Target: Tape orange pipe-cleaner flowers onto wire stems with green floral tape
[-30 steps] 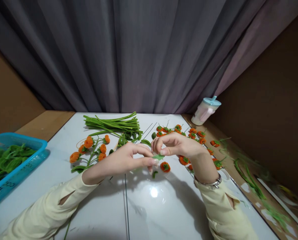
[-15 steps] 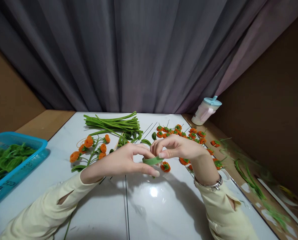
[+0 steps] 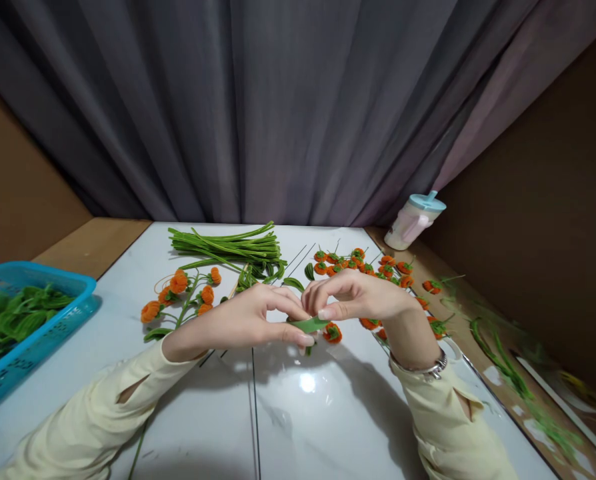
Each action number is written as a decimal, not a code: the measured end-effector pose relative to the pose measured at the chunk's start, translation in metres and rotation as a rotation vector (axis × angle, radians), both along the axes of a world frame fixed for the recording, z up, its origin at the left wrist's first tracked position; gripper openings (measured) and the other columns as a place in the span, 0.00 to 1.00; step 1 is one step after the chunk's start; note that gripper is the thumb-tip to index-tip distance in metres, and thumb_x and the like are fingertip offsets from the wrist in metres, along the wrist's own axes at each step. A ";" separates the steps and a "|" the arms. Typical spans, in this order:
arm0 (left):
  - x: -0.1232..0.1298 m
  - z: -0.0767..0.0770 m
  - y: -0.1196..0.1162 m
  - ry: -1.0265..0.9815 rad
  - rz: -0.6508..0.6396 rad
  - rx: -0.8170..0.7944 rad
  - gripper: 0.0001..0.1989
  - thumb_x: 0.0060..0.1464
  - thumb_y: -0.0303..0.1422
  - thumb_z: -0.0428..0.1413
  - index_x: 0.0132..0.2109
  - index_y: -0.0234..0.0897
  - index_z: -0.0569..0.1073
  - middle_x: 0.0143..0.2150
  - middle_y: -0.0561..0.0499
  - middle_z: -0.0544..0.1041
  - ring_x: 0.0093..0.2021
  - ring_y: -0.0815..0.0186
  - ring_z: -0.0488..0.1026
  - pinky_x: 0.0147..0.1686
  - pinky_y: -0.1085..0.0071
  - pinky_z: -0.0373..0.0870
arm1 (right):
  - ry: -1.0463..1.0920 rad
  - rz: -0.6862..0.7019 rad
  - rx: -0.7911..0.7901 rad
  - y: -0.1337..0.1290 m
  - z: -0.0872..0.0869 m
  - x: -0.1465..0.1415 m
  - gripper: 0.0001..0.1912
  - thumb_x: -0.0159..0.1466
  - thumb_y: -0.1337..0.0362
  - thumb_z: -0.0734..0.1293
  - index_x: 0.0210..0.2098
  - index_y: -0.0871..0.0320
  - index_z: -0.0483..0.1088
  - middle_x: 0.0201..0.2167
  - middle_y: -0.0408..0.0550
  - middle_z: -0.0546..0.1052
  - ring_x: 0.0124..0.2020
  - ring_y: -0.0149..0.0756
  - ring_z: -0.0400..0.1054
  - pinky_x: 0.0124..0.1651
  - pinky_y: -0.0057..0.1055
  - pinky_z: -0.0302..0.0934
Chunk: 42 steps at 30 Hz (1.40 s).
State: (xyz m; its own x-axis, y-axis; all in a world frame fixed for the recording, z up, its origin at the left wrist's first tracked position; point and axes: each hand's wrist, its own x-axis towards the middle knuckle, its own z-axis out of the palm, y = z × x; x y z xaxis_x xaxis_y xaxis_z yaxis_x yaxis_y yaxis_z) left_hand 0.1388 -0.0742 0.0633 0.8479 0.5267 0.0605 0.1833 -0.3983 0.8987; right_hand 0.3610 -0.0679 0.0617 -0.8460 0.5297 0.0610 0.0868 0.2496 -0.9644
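The left hand (image 3: 258,319) and right hand (image 3: 361,298) pinch 1 green tape strip (image 3: 311,325) above the tabletop (image 3: 298,420), thumbs nearly closed against fingers, presumably steadying it; 1 orange chenille ornament (image 3: 333,333) lies near.

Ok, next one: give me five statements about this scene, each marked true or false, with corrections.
1. Fingers of the left hand and right hand are at the green strip. True.
2. The cup is at the table's left. False: the cup is on the right.
3. The basket holds green pieces. True.
4. The bracelet is on the left wrist. False: the bracelet is on the right wrist.
5. A curtain hangs beyond the table. True.
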 end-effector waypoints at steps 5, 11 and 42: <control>0.003 -0.001 -0.001 0.044 0.001 0.031 0.04 0.51 0.30 0.61 0.35 0.36 0.80 0.35 0.52 0.75 0.39 0.68 0.69 0.41 0.76 0.62 | -0.197 -0.087 0.062 -0.012 0.013 -0.006 0.09 0.61 0.62 0.68 0.32 0.63 0.72 0.31 0.49 0.75 0.34 0.33 0.68 0.39 0.31 0.62; 0.004 0.000 -0.002 0.057 0.010 -0.019 0.05 0.50 0.32 0.61 0.36 0.37 0.79 0.36 0.53 0.76 0.40 0.68 0.69 0.41 0.75 0.62 | -0.242 -0.116 0.058 -0.016 0.017 -0.009 0.11 0.61 0.60 0.67 0.30 0.64 0.72 0.30 0.49 0.75 0.32 0.33 0.68 0.37 0.30 0.61; -0.005 -0.001 0.006 -0.033 -0.093 -0.085 0.06 0.51 0.35 0.61 0.36 0.39 0.81 0.35 0.52 0.78 0.39 0.68 0.71 0.42 0.76 0.65 | 0.177 0.085 -0.035 0.010 -0.021 -0.006 0.19 0.61 0.52 0.68 0.28 0.64 0.69 0.24 0.47 0.71 0.28 0.31 0.67 0.34 0.30 0.62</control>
